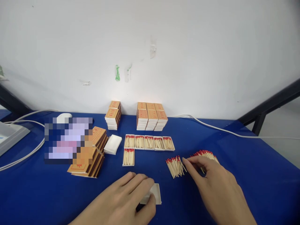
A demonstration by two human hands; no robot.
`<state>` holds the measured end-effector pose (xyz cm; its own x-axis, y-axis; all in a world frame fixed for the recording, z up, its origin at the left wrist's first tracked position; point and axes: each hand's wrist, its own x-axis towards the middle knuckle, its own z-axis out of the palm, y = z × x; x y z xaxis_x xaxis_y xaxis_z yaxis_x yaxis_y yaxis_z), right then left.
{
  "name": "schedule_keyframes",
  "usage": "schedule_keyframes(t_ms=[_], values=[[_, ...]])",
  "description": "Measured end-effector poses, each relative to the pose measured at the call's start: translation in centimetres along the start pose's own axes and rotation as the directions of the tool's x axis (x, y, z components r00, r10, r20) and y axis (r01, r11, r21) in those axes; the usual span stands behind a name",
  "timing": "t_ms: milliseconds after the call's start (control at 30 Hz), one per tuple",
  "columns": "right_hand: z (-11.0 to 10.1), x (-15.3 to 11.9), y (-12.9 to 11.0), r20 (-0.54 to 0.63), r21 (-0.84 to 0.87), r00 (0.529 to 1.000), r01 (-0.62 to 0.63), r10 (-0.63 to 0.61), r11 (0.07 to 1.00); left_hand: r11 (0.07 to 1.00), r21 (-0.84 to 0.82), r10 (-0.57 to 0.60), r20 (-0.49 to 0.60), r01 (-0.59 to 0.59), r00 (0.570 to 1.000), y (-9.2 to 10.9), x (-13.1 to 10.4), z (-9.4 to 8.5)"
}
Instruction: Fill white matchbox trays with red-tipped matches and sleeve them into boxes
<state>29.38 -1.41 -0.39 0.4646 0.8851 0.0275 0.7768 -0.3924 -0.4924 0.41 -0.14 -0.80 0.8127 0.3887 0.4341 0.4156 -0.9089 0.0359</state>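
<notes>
My left hand point(131, 197) is curled over a white matchbox tray point(157, 194), gripping it on the blue table; part of the tray is hidden by the fingers. My right hand point(208, 181) has thumb and forefinger pinched together at the right edge of a small heap of red-tipped matches point(175, 167). Whatever may be between those fingertips is hidden. A larger pile of matches point(206, 153) lies just behind the right hand, partly covered by it. Beyond the left hand stands a tray filled with matches point(128, 157), below a row of several more filled trays point(149, 142).
White trays point(112, 144) are stacked beside several piled matchbox sleeves point(99, 140), with a blurred-out object point(70, 137) against them. Closed matchboxes stand in a narrow stack point(113, 115) and a wide stack point(152, 116) by the wall. A white cable point(211, 129) crosses the back right.
</notes>
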Motion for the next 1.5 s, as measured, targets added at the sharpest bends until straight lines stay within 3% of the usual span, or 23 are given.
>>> schedule_keyframes(t_ms=[133,267,500,767,1100,1300,1500], values=[[-0.7,0.1,1.1,-0.034,0.033,0.999,-0.034,0.035,0.999,1.000,-0.005,0.006,0.008,-0.006,1.000,0.0,0.0,-0.1],[-1.4,-0.3,2.0,-0.141,-0.046,0.988,-0.062,0.055,0.997,1.000,0.010,0.024,0.008,-0.024,1.000,-0.1,-0.1,-0.1],[-1.0,-1.0,2.4,-0.231,-0.207,0.972,-0.007,-0.042,0.978,0.999,0.035,0.044,-0.066,-0.042,0.997,-0.4,-0.2,0.8],[-0.6,-1.0,2.3,-0.211,-0.185,0.971,0.077,-0.116,0.980,0.998,0.043,0.037,-0.020,-0.036,0.999,-0.4,0.0,0.3],[-0.5,-0.9,2.1,-0.207,-0.202,0.969,0.093,-0.135,0.975,0.998,0.045,0.038,-0.138,-0.032,0.990,-0.3,-0.1,1.4],[-0.5,-1.0,1.6,-0.203,-0.175,0.968,0.115,-0.151,0.978,0.999,0.037,0.024,0.005,-0.024,1.000,-0.2,0.2,0.0],[-0.4,-1.1,1.0,-0.137,-0.083,0.986,0.085,-0.096,0.993,0.999,0.040,0.025,-0.014,-0.025,1.000,-0.1,0.1,-0.3]])
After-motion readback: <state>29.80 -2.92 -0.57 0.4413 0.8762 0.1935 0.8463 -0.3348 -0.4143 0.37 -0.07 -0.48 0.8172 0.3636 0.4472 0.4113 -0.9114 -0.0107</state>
